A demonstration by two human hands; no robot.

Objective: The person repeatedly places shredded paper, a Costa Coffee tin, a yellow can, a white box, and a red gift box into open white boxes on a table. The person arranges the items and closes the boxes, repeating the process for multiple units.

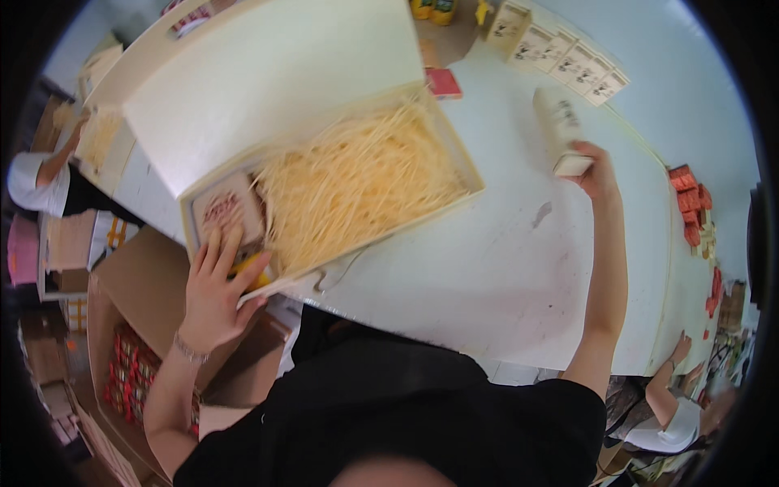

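Observation:
A large cream gift box [435,216] lies on the white table before me with its lid [274,79] raised. Pale shredded filler [365,182] covers most of the inside. In the left end sits a light tray-like pack [228,204] with reddish print, and a yellow item [258,277] shows beside it. My left hand [216,283] straddles the box's near wall, thumb outside and fingers resting over the pack. Off to the right, my right hand [590,170] grips one end of a narrow cream carton [557,122], blurred, with dark print on it.
Several matching cartons [563,58] stand in a row at the table's far edge, near a small red box [444,83]. Red packets [688,201] lie far right. A cardboard box [134,292] with red packages stands lower left. Other people [45,182] work at both sides.

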